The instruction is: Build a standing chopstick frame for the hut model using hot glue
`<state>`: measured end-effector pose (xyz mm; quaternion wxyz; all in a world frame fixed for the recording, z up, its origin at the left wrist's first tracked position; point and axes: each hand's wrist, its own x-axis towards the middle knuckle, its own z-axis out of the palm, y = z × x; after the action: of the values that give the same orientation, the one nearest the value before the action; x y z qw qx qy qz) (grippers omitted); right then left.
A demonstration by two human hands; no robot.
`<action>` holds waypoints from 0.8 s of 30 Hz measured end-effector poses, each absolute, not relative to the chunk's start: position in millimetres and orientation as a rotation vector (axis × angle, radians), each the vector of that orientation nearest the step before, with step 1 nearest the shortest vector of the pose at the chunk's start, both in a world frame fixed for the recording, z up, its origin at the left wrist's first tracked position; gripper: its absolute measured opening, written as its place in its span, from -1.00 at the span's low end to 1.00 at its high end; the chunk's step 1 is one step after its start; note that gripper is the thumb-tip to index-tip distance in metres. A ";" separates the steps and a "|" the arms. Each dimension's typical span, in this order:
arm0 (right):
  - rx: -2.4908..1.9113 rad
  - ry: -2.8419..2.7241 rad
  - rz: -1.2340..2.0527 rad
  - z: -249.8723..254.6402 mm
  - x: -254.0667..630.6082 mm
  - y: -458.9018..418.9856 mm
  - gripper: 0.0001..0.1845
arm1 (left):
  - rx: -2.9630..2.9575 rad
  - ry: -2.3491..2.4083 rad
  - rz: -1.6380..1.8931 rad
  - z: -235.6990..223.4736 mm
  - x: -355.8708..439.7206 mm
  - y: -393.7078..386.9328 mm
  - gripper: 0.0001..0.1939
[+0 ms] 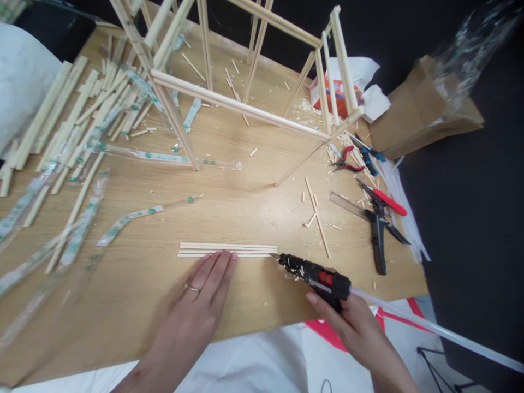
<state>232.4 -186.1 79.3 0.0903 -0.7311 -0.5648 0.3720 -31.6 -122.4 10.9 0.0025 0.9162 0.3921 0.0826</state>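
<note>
Several thin wooden sticks (227, 246) lie side by side on the table in front of me. My left hand (207, 284) rests flat, its fingertips pressing on the nearest sticks and a ring on one finger. In my right hand (352, 316) is a black hot glue gun (315, 275), gripped by its handle, with the fingers partly hidden behind it. Its nozzle tip touches or sits just above the right end of the sticks; I cannot tell which. From its back end runs a long, whitish glue stick (442, 330). A line that looks like glue shows along the near sticks.
An upright wooden stick frame (245, 106) stands at the back. Loose sticks (82, 117) and plastic wrappers (135, 221) cover the left. At right lie cutters (379, 218), red-handled pliers (347, 159), glue sticks (399, 199), wood scraps, a tissue box (338, 93) and a cardboard box (421, 112).
</note>
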 end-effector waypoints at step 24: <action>-2.230 -1.564 1.118 78.2 237.3 -189.9 -0.66 | 2.868 1.198 0.391 7.6 -29.5 -120.4 -0.48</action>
<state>237.3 -189.9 78.2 0.0987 -0.7537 -0.5285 0.3780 -29.5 -120.4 7.6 0.0045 0.9155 0.3825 0.1249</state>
